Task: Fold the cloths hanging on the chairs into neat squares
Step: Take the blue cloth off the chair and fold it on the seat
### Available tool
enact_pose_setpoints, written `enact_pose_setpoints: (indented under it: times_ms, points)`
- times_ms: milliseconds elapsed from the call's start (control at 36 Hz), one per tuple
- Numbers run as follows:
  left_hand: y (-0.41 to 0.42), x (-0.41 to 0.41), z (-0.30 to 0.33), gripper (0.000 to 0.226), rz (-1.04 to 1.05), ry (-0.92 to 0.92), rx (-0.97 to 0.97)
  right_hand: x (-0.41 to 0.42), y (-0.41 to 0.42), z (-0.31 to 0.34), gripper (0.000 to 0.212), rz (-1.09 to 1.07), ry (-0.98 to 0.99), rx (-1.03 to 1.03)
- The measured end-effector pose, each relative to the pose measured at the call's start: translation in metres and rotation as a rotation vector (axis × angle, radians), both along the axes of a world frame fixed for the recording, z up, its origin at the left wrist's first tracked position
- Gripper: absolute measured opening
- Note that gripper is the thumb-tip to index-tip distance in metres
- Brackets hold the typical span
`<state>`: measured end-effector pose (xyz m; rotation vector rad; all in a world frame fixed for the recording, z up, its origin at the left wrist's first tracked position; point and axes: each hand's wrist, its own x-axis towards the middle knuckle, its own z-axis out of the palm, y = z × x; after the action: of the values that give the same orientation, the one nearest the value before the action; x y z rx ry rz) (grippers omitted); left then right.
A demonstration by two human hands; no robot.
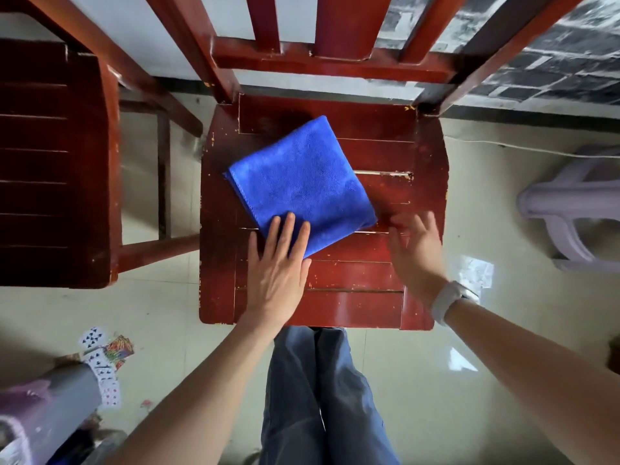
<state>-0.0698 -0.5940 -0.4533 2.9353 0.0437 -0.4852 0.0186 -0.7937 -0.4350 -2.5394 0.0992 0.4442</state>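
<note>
A blue cloth (302, 182), folded into a square and turned like a diamond, lies on the seat of a red wooden chair (362, 283). My left hand (280, 263) lies flat with straight fingers, its fingertips resting on the cloth's near corner. To the right of the cloth, my right hand (417, 245) hovers over the seat with fingers spread and blurred, holding nothing. A white watch sits on that wrist.
A second dark red chair (53, 162) stands to the left. A pale plastic stool (570, 209) is on the floor at the right. Playing cards (104, 360) lie scattered on the tiled floor at lower left, beside a grey object. My legs stand before the chair.
</note>
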Motion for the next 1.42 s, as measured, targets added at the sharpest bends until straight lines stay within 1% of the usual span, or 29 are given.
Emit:
enact_pose_setpoints:
  times_ms: [56, 111, 167, 250, 389, 472, 528, 611, 667, 806, 861, 889, 917, 944, 972, 1000, 1056, 1111, 1139, 1194, 1306, 1417]
  points:
    - [-0.003, 0.0, 0.001, 0.052, -0.007, -0.008, 0.021, 0.002, 0.016, 0.009, 0.009, -0.307, 0.342, 0.18]
    - [-0.004, 0.002, 0.001, 0.05, 0.016, -0.007, 0.043, 0.0, 0.029, 0.009, 0.019, -0.469, 0.542, 0.34]
    - [-0.004, 0.004, 0.001, 0.049, 0.047, -0.004, 0.054, -0.002, 0.039, 0.005, 0.022, -0.601, 0.613, 0.44]
    - [-0.005, 0.004, -0.001, 0.049, 0.046, -0.008, 0.056, 0.003, 0.047, 0.004, 0.018, -0.777, 0.625, 0.521]
    - [-0.006, 0.003, -0.003, 0.048, 0.048, 0.003, 0.051, 0.014, 0.037, 0.011, 0.017, -0.785, 0.628, 0.526]
    - [-0.009, 0.003, -0.002, 0.048, 0.067, 0.022, 0.044, 0.019, 0.03, 0.015, 0.01, -0.798, 0.696, 0.561]
    - [-0.01, 0.003, -0.001, 0.049, 0.074, 0.034, 0.038, 0.02, 0.03, 0.015, 0.009, -0.766, 0.753, 0.582]
    - [-0.01, 0.003, 0.0, 0.048, 0.075, 0.044, 0.046, 0.02, 0.033, 0.012, 0.011, -0.727, 0.767, 0.594]
    - [-0.01, 0.003, 0.001, 0.048, 0.069, 0.043, 0.045, 0.022, 0.031, 0.01, 0.017, -0.685, 0.727, 0.55]
    - [-0.013, 0.003, 0.001, 0.053, 0.088, 0.093, 0.027, 0.028, 0.026, 0.009, 0.024, -0.56, 0.547, 0.341]
    - [-0.013, 0.003, 0.001, 0.057, 0.09, 0.102, -0.006, 0.027, 0.03, 0.008, 0.02, -0.563, 0.416, 0.257]
    - [-0.012, 0.003, 0.002, 0.058, 0.086, 0.09, -0.02, 0.024, 0.031, 0.009, 0.019, -0.568, 0.325, 0.22]
    - [-0.01, 0.003, 0.004, 0.057, 0.078, 0.068, -0.027, 0.02, 0.032, 0.011, 0.023, -0.55, 0.203, 0.169]
    - [-0.009, 0.004, 0.007, 0.055, 0.072, 0.037, -0.03, 0.016, 0.032, 0.013, 0.028, -0.474, 0.056, 0.113]
    - [-0.007, 0.006, 0.008, 0.053, 0.071, 0.004, -0.037, 0.011, 0.034, 0.016, 0.033, -0.344, -0.075, 0.073]
    - [-0.006, 0.008, 0.01, 0.052, 0.076, -0.029, -0.048, 0.008, 0.037, 0.018, 0.038, -0.176, -0.165, 0.049]
    - [-0.004, 0.014, 0.009, 0.051, 0.087, -0.08, -0.065, 0.001, 0.043, 0.013, 0.044, 0.186, -0.284, 0.005]
    - [-0.002, 0.024, 0.005, 0.053, 0.097, -0.096, -0.059, 0.002, 0.054, 0.003, 0.047, 0.461, -0.329, -0.047]
    - [-0.001, 0.029, 0.001, 0.054, 0.108, -0.095, -0.046, 0.004, 0.061, -0.002, 0.049, 0.554, -0.346, -0.099]
    - [0.006, 0.038, -0.009, 0.057, 0.139, -0.089, -0.011, 0.01, 0.075, -0.012, 0.05, 0.664, -0.357, -0.217]
    - [0.02, 0.041, -0.026, 0.062, 0.143, -0.104, 0.034, 0.023, 0.078, -0.033, 0.051, 0.704, -0.322, -0.361]
    - [0.021, 0.038, -0.029, 0.067, 0.139, -0.118, 0.023, 0.027, 0.066, -0.042, 0.054, 0.764, -0.327, -0.407]
